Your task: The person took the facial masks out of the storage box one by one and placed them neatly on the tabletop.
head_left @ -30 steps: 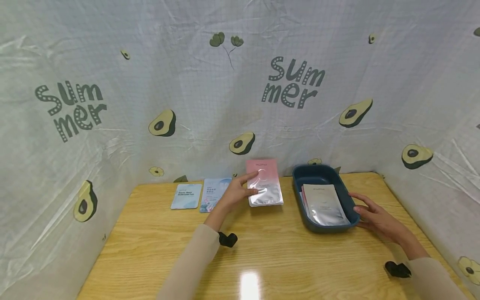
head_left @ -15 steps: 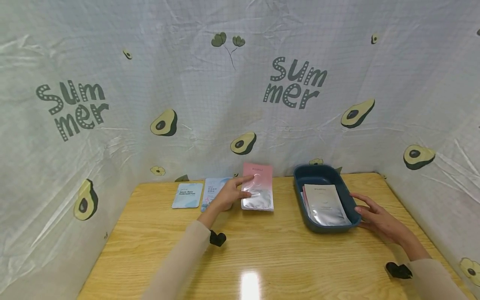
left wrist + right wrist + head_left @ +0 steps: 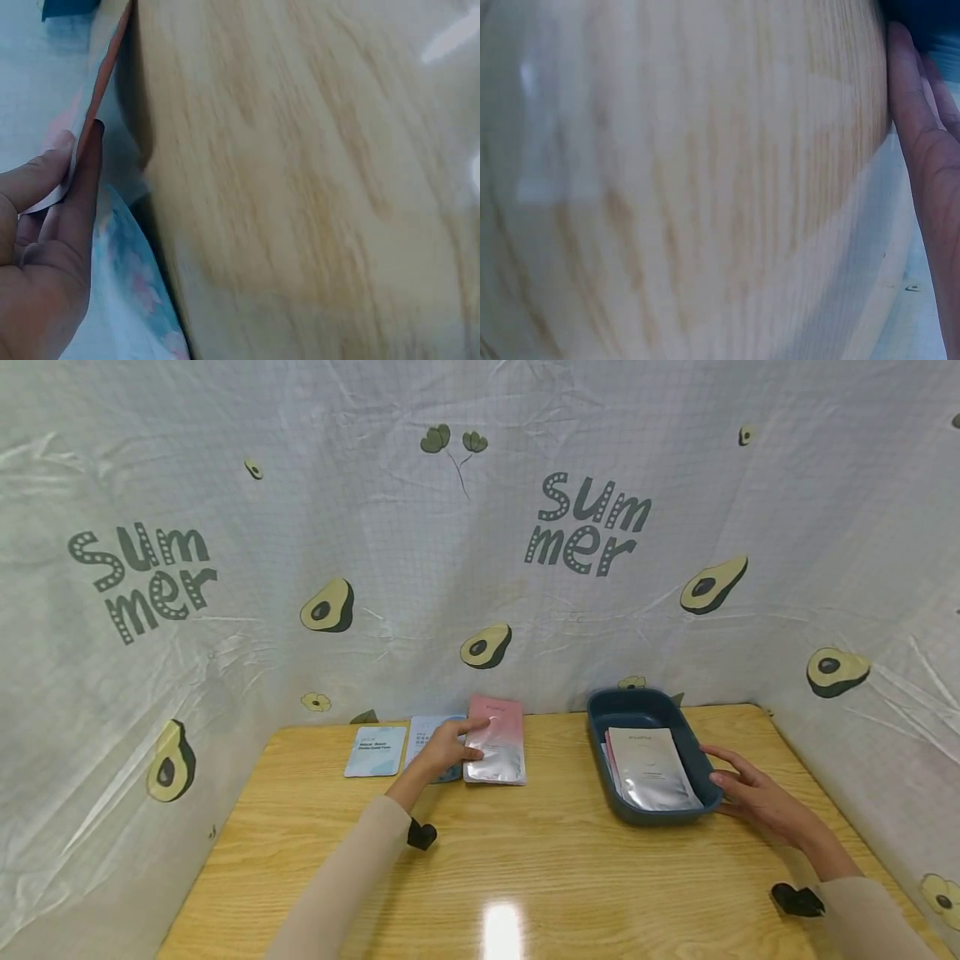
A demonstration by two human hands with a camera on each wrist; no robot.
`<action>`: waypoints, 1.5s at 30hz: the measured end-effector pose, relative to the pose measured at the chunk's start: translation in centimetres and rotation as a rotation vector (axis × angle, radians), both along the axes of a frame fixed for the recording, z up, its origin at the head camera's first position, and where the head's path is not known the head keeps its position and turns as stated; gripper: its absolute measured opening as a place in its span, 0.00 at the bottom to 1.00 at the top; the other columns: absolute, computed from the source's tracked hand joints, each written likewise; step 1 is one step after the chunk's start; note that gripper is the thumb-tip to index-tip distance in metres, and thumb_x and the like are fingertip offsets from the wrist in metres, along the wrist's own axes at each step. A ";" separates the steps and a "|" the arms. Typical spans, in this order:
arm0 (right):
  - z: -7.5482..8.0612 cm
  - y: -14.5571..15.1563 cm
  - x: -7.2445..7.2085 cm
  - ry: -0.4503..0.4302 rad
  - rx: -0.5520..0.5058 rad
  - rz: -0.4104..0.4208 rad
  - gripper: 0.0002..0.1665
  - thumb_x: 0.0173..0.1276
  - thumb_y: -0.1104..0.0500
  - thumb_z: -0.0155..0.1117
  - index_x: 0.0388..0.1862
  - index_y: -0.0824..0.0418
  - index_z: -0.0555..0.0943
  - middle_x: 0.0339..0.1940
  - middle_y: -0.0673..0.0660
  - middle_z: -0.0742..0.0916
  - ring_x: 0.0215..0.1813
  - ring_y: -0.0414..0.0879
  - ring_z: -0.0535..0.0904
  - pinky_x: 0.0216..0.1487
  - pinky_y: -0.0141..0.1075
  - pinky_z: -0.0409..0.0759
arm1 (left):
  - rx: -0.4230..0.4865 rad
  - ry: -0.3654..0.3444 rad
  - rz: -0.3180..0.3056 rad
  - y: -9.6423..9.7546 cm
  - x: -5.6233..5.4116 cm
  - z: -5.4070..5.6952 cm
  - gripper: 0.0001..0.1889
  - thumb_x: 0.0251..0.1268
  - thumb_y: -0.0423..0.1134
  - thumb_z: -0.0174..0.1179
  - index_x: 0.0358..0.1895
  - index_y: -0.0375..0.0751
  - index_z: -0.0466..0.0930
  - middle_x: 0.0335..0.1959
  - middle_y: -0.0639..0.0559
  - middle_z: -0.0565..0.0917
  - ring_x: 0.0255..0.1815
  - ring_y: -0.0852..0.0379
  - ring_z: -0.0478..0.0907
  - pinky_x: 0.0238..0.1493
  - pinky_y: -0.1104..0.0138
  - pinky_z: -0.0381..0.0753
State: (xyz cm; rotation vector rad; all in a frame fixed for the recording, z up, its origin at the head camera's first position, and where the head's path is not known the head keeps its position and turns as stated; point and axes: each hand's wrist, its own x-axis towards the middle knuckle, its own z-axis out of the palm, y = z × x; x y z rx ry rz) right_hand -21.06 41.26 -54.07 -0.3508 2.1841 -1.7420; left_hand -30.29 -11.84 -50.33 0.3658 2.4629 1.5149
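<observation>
My left hand (image 3: 444,750) pinches a pink-to-silver face mask packet (image 3: 504,745) by its left edge, at the back of the table. In the left wrist view the thumb lies on one face of this packet (image 3: 88,101) and the fingers are behind it. Its left side is next to a blue flowered packet (image 3: 422,732), partly hidden by the hand. My right hand (image 3: 761,797) rests its relaxed fingers against the right side of a dark blue plastic bin (image 3: 633,708). Inside the bin lies a small stack of mask packets, with a cream-and-silver packet (image 3: 648,768) on top.
A smaller light blue packet (image 3: 375,752) lies at the far left of the row on the wooden table (image 3: 585,868). A white curtain (image 3: 390,510) printed with avocados hangs behind the table and along both sides.
My left hand has carried the pink packet leftward and down, from near the bin to beside the blue flowered packet, now partly covered by the hand. The right hand and bin stay put.
</observation>
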 end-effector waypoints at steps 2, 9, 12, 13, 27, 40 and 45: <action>0.0 0.0 0.0 -0.001 0.004 0.002 0.36 0.86 0.56 0.44 0.85 0.51 0.46 0.75 0.60 0.60 0.62 0.29 0.76 0.56 0.33 0.81 | -0.033 0.014 0.017 -0.2 -0.1 -0.5 0.33 0.57 0.22 0.71 0.68 0.41 0.78 0.72 0.41 0.73 0.70 0.46 0.70 0.50 0.63 0.82; 0.1 0.0 0.0 0.000 0.015 -0.004 0.35 0.86 0.57 0.44 0.85 0.51 0.46 0.72 0.58 0.64 0.61 0.30 0.77 0.55 0.33 0.81 | 0.023 -0.071 0.092 -0.1 -0.3 -1.7 0.34 0.56 0.24 0.73 0.68 0.45 0.79 0.72 0.38 0.73 0.48 0.52 0.78 0.35 0.69 0.80; 0.2 -0.1 0.1 0.002 0.018 0.000 0.36 0.86 0.56 0.44 0.85 0.51 0.45 0.75 0.67 0.59 0.61 0.29 0.77 0.55 0.33 0.81 | 0.017 -0.064 0.100 0.0 -0.4 -1.6 0.33 0.56 0.25 0.73 0.68 0.46 0.79 0.71 0.37 0.73 0.48 0.52 0.78 0.34 0.70 0.80; 0.2 -0.2 0.1 0.001 0.017 0.001 0.36 0.86 0.56 0.44 0.85 0.51 0.45 0.76 0.69 0.57 0.61 0.29 0.77 0.55 0.33 0.81 | 0.006 -0.057 0.097 0.0 -0.4 -1.5 0.33 0.55 0.24 0.73 0.67 0.45 0.80 0.71 0.37 0.74 0.48 0.52 0.78 0.34 0.70 0.80; 0.3 0.1 -0.1 -0.003 0.011 0.005 0.36 0.86 0.57 0.43 0.85 0.51 0.45 0.67 0.48 0.67 0.61 0.29 0.77 0.55 0.32 0.81 | -0.459 0.173 -0.029 0.7 -1.4 -0.2 0.31 0.52 0.36 0.79 0.63 0.41 0.83 0.38 0.39 0.87 0.26 0.52 0.81 0.33 0.64 0.82; 0.1 0.2 -0.5 -0.006 -0.049 0.047 0.35 0.86 0.59 0.42 0.85 0.52 0.45 0.63 0.46 0.75 0.60 0.34 0.79 0.56 0.33 0.81 | -0.628 0.201 -0.012 1.0 -0.3 0.1 0.19 0.57 0.37 0.76 0.53 0.41 0.89 0.54 0.45 0.87 0.54 0.49 0.81 0.57 0.56 0.80; 0.1 0.2 -0.4 -0.010 -0.040 0.041 0.35 0.86 0.59 0.42 0.85 0.51 0.45 0.63 0.45 0.75 0.60 0.33 0.79 0.56 0.33 0.81 | -0.617 0.220 -0.017 1.6 0.4 0.0 0.11 0.63 0.33 0.71 0.48 0.38 0.89 0.45 0.45 0.89 0.44 0.49 0.85 0.50 0.55 0.83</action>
